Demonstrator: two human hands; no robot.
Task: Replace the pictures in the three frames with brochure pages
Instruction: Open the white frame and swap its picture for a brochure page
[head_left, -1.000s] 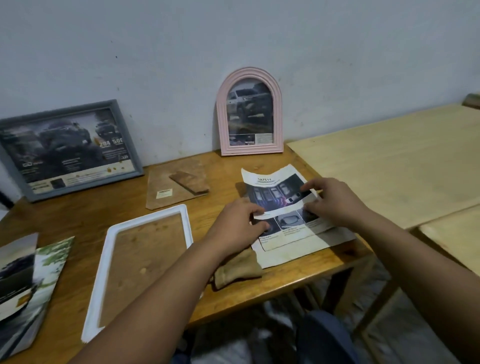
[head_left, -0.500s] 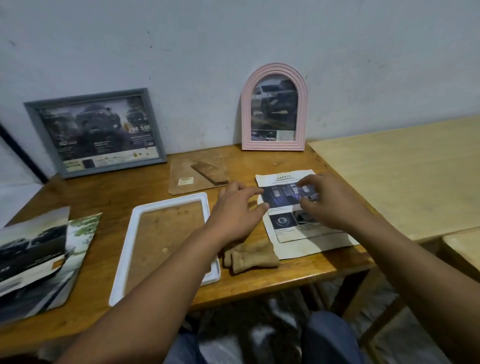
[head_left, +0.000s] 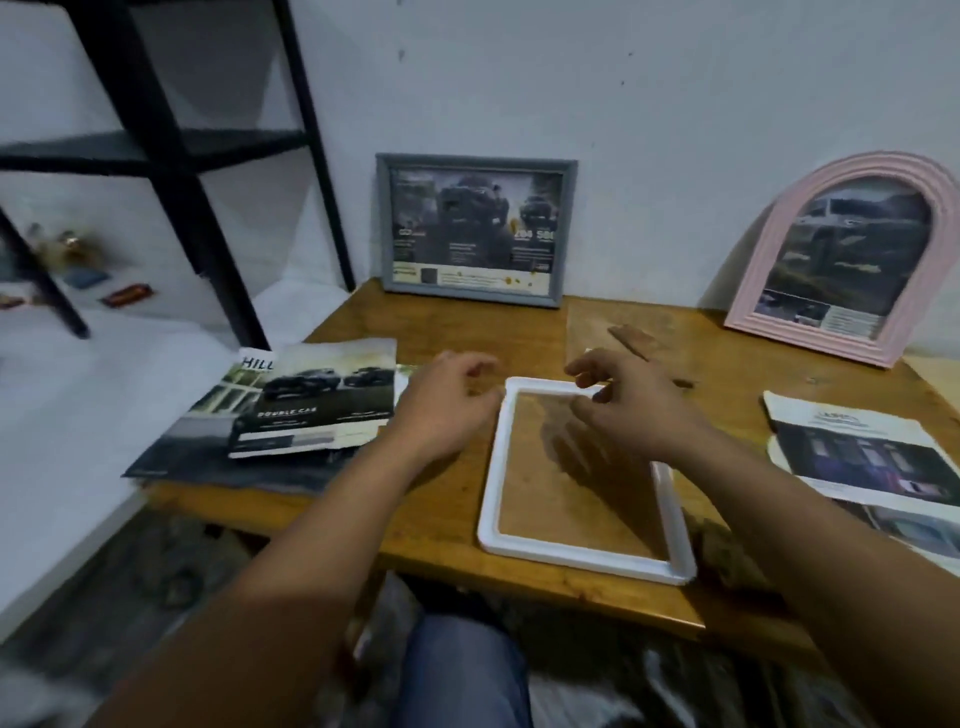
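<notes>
A white rectangular frame lies flat on the wooden table with no picture in it. My right hand hovers over its upper part, fingers loosely spread and holding nothing. My left hand hangs just left of the frame, fingers relaxed and empty. A grey frame and a pink arched frame lean on the wall, each showing a car brochure page. Loose brochure pages lie at the table's left edge. A trimmed safety page lies at the right.
A brown backing board with its stand flap lies behind the white frame. A black metal shelf stands at the left over a white surface with small items. My knee in blue cloth is under the table's front edge.
Both hands left the safety page and moved left, over and beside the white frame. My view swung to the left, bringing the shelf and the loose brochures into sight.
</notes>
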